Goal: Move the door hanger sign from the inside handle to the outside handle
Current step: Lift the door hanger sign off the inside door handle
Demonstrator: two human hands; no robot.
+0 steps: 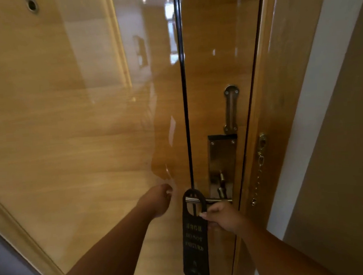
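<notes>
A black door hanger sign (pixel 193 246) with pale lettering hangs by its loop on a silver lever handle (pixel 215 200) of the glossy wooden door (pixel 80 144). My right hand (pixel 222 219) pinches the sign's right edge just below the loop, under the handle. My left hand (pixel 159 200) is out to the left of the sign with its fingers curled, close to the door surface; its fingertips are hard to make out and it holds nothing that I can see. The door appears shut against its frame.
A metal lock plate (pixel 221 156) with a thumb-turn sits above the handle, and a swing-bar latch (pixel 230 110) is higher up. A brass security chain (pixel 260 168) hangs on the frame at the right. A pale wall (pixel 316 106) runs along the right.
</notes>
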